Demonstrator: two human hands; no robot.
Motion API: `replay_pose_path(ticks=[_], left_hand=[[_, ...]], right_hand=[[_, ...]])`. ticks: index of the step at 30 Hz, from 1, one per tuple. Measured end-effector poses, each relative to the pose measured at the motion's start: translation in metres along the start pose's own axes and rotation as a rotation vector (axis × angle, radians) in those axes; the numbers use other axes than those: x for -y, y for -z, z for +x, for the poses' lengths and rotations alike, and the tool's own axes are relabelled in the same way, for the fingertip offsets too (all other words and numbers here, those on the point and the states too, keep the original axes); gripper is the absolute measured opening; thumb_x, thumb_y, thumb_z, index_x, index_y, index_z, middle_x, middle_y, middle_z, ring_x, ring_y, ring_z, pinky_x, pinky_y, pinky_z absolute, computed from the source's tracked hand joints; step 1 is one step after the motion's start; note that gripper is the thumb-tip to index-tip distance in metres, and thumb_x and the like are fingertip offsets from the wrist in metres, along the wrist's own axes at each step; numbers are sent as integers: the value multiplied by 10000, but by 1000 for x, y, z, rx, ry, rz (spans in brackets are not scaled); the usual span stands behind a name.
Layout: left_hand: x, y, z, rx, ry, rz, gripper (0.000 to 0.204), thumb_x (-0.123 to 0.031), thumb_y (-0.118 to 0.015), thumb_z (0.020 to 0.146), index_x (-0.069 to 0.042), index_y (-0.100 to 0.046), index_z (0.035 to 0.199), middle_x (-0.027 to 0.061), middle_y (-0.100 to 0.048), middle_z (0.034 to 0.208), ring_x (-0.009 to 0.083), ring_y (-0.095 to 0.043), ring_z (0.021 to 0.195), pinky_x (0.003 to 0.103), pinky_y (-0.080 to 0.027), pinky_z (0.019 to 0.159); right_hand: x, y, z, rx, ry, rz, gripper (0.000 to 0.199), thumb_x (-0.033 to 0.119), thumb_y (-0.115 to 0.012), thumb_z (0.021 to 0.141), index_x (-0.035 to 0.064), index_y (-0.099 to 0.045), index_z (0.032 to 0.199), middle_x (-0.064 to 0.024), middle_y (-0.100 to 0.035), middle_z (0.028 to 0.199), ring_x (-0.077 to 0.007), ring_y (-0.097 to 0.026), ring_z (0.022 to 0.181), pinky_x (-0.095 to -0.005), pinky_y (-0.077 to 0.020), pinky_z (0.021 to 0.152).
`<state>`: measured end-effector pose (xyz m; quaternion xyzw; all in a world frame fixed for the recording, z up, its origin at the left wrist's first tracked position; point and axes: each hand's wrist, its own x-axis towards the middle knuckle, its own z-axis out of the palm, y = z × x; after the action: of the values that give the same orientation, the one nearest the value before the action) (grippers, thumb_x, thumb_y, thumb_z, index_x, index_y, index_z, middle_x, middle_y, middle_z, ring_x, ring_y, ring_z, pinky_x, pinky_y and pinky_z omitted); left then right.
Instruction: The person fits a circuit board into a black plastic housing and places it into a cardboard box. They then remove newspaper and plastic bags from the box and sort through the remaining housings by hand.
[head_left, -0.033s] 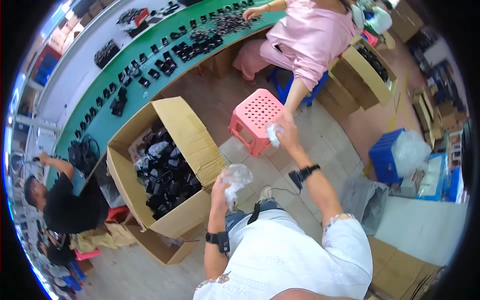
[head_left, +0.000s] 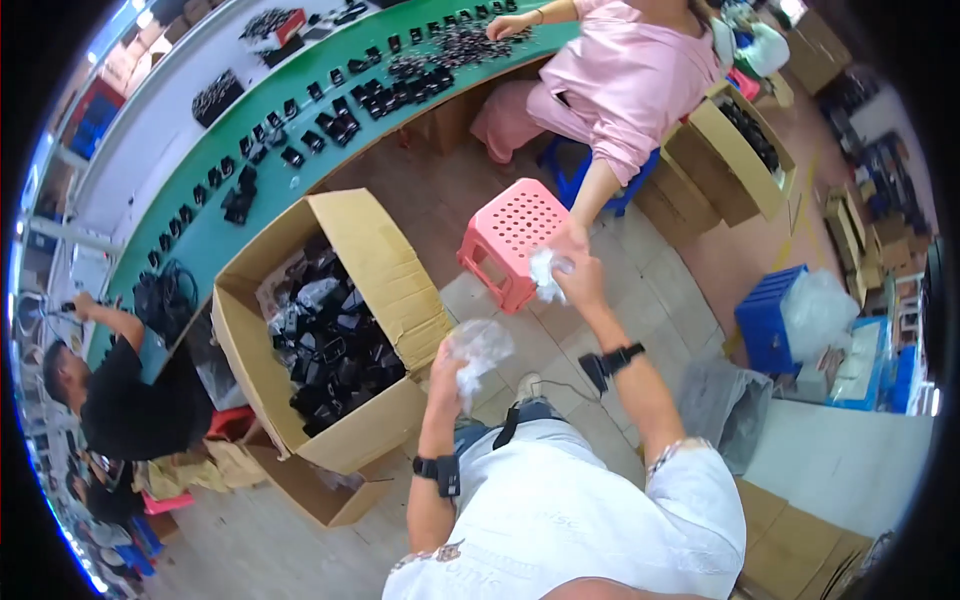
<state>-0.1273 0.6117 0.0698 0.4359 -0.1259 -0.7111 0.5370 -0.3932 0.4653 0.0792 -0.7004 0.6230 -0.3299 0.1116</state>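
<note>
Clear crinkled plastic is what both hands grip: the left hand [head_left: 447,368] has its fingers curled shut around a bunched plastic bag [head_left: 480,345] near the middle of the view, and the right hand [head_left: 580,280], up at about one o'clock from it, pinches a smaller white plastic wad [head_left: 545,272] in closed fingers. At nine o'clock of the left hand an open cardboard box [head_left: 395,275] holds black parts, while a pink stool [head_left: 515,230] stands just beside the right hand at eleven o'clock.
</note>
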Motion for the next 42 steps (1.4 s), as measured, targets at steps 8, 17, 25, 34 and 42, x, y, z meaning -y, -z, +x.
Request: replay_pose_path(ticks=[8, 17, 25, 34, 42], left_hand=[[-43, -3, 42, 377, 245, -683, 453, -148, -469, 857, -8, -494, 1287, 157, -606, 1174, 262, -620, 1036, 390, -507, 913], [-118, 125, 27, 114, -3, -752, 385, -397, -505, 969, -36, -610, 886, 95, -651, 787, 201, -649, 682, 321, -542, 632], [-154, 205, 0, -273, -345, -958, 322, -371, -491, 975, -150, -490, 740, 0, -450, 527, 152, -471, 438, 281, -396, 400], [-112, 257, -141, -717, -589, -878, 355, -361, -497, 964, -156, -459, 677, -8, -390, 516, 124, -384, 378, 263, -337, 320], [141, 150, -222, -1026, -596, -899, 256, -332, -531, 949, -135, -508, 786, 26, -492, 594, 147, -424, 376, 278, -376, 323]], right_hand=[[173, -34, -52, 130, -248, 534, 188, 34, -663, 667, 21, -676, 854, -119, -687, 851, -274, -674, 812, -337, -519, 728], [324, -105, -71, 416, 650, 112, 384, 125, -621, 747, -34, -605, 1095, -158, -578, 1202, -352, -481, 1175, -482, -340, 1023], [373, -158, -60, 678, 798, 464, 508, 122, -668, 791, 24, -545, 1274, -210, -456, 1370, -384, -406, 1271, -457, -348, 1057], [284, -148, -4, 1066, 154, 706, 195, 95, -567, 929, -18, -635, 1072, -95, -678, 990, -150, -627, 945, -269, -482, 841], [98, -133, -78, 2387, -149, 616, 295, 284, -620, 902, 14, -664, 1012, -91, -692, 957, -191, -645, 924, -332, -491, 841]])
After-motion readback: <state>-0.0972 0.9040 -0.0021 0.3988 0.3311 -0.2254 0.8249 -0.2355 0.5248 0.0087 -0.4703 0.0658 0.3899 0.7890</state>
